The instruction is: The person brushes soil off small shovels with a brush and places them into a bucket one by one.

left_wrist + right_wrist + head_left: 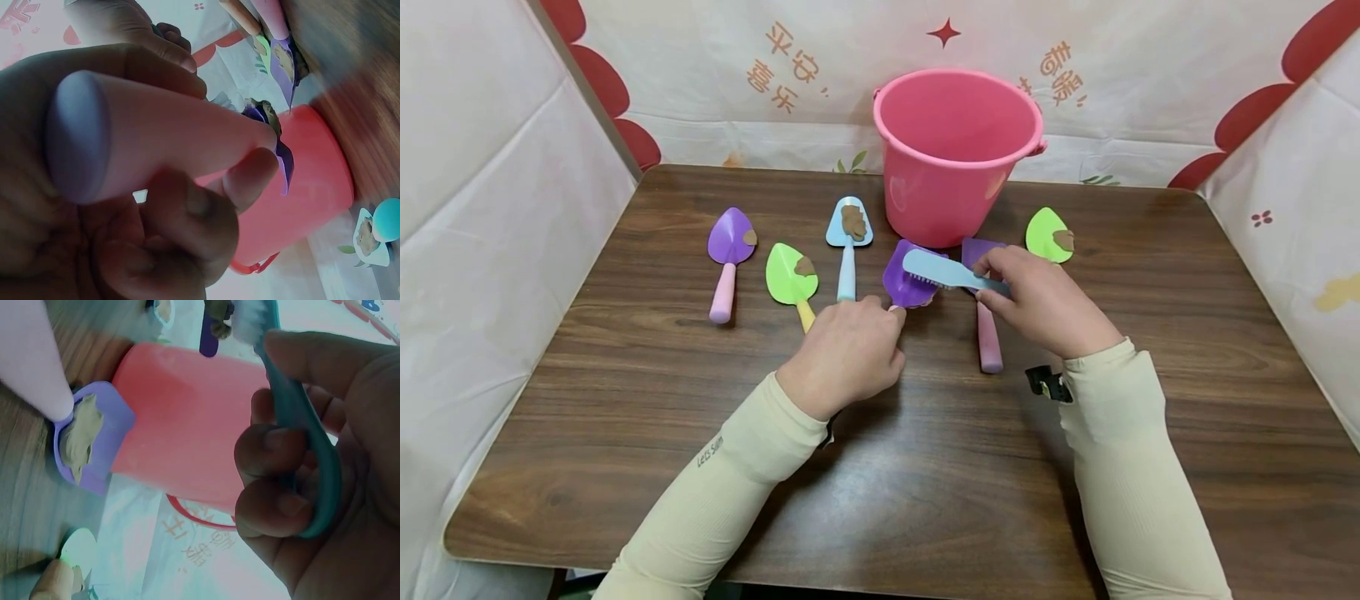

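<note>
My left hand [846, 358] grips the pink handle [169, 128] of a purple toy shovel [901, 279], its blade raised in front of the bucket. Brown clay-like stuff [270, 115] sticks to that blade. In my right hand [1048, 300] is a light blue brush [943, 270], held by its handle with the bristles down at the purple blade. The right wrist view shows fingers curled round the brush handle [312, 450]; its white bristles [249, 322] are right beside the brown lump. Much of the shovel's handle is hidden by the left hand in the head view.
A pink bucket [940, 196] stands at the table's back. Several other shovels lie around: purple [730, 237], green [786, 275] and blue [847, 271] to the left, another purple one [988, 337] under the right hand, and a green one [1043, 233] at right. Brown lumps cling to them.
</note>
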Tool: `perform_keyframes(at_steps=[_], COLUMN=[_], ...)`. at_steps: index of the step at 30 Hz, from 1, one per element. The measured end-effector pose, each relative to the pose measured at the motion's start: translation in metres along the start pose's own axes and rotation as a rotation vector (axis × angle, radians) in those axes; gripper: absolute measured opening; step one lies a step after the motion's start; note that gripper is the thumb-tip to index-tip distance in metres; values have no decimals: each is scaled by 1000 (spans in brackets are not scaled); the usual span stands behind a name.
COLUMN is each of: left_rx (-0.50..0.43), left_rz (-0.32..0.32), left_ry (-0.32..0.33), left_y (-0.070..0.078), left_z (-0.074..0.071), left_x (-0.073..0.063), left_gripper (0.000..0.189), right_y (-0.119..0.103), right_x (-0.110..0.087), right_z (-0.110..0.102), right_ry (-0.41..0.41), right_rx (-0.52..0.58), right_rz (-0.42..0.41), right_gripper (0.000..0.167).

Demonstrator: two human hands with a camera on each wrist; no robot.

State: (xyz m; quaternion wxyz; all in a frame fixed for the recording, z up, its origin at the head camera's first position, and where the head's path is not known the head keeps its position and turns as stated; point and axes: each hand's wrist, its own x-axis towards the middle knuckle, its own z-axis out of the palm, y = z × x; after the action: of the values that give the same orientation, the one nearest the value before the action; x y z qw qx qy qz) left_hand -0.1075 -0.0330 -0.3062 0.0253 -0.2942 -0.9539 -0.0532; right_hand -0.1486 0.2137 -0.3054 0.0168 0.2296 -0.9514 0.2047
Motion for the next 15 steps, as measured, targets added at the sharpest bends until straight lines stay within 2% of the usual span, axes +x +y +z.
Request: perform_keyframes(at_steps=[10,15], left_rx=[8,3], left_rz=[-1,0], left_ry=[1,17], left_y=[0,0], left_z=[1,1], left_x=[0,1], left_gripper=[10,8], right_y=[2,1], right_x=[0,-2], right_z=[-4,-6], right_ry=[48,44], right_rx=[-10,41], right_rz=[36,-7], right_gripper=[16,17])
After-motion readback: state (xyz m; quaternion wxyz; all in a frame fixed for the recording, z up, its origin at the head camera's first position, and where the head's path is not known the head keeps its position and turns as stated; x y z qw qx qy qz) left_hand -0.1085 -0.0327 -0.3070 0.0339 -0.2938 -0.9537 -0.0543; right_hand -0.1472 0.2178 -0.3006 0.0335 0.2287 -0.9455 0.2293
